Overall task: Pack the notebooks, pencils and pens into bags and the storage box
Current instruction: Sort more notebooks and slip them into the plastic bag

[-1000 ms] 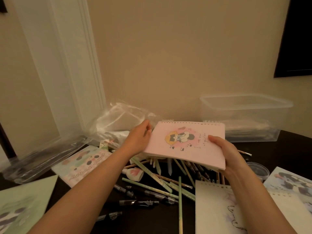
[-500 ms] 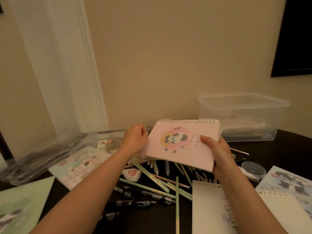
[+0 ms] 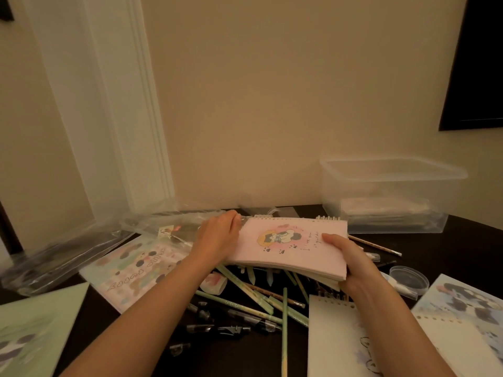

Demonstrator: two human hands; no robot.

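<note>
1. Clear rectangular plastic storage box (image 3: 392,186), two o'clock: flat packs seem to sit inside already.
2. Crumpled clear plastic bags (image 3: 70,257), nine o'clock.
3. Pink spiral-bound notebook (image 3: 294,248), centre, off the table: my right hand (image 3: 351,259) clasps its right edge and my left hand (image 3: 217,238) grips its left.
4. Pale green pencils (image 3: 284,317), black pens (image 3: 234,329), six o'clock, lie loose. Most packing is left, I judge.

We see a pink notebook (image 3: 294,246) with a matt paper cover and white coil binding along its top edge. Behind it, the storage box (image 3: 392,194) is clear, slightly cloudy plastic. On the left, the bag (image 3: 68,257) is glossy, crinkled see-through film. The pencil (image 3: 375,244) looks wooden, the pens (image 3: 234,329) clear hard plastic, and the table (image 3: 462,246) is dark and smooth.
</note>
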